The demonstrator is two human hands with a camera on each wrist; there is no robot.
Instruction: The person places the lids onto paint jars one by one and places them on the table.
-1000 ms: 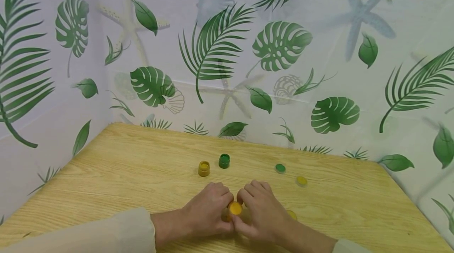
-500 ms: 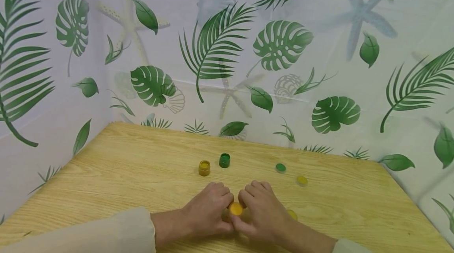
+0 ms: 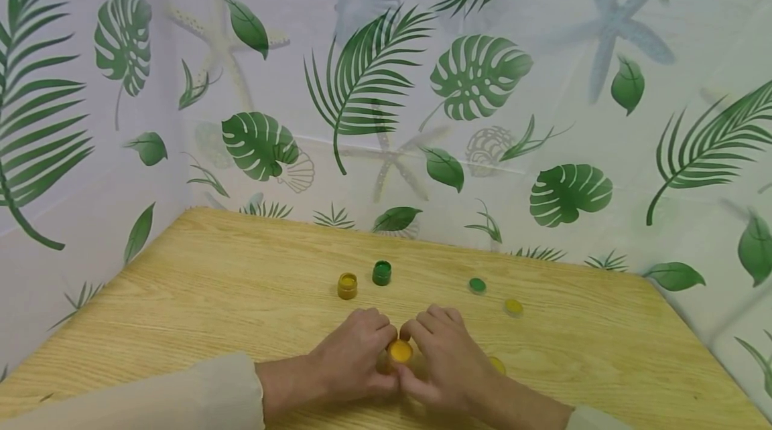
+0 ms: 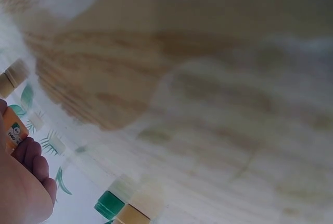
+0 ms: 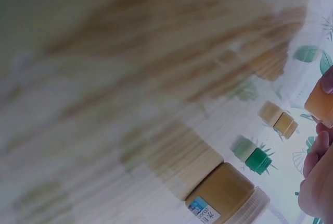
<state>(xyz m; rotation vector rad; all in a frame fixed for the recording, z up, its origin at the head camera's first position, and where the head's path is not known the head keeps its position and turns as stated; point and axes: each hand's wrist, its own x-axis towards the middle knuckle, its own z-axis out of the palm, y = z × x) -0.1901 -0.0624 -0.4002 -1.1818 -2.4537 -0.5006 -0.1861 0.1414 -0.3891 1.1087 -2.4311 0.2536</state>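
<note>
In the head view a small orange paint jar (image 3: 400,351) stands between my two hands near the table's front edge. My left hand (image 3: 352,357) grips its left side with curled fingers. My right hand (image 3: 447,364) pinches its top from the right, thumb in front and index finger behind. The left wrist view shows a printed label on this orange jar (image 4: 15,128); the right wrist view shows only part of the jar (image 5: 319,103). Whether its lid is loose cannot be told. Behind my hands sit an uncapped ochre jar (image 3: 346,287) and an uncapped green jar (image 3: 382,273).
A green lid (image 3: 477,286) and a yellow lid (image 3: 513,308) lie right of the jars on the wood-grain table (image 3: 241,269). A capped yellow-brown jar (image 5: 221,193) is partly hidden by my right wrist in the head view. A leaf-patterned sheet (image 3: 392,82) hangs behind the table.
My right fingers have shifted slightly left around the top of the orange jar, which has moved very little. The other jars and lids keep their places.
</note>
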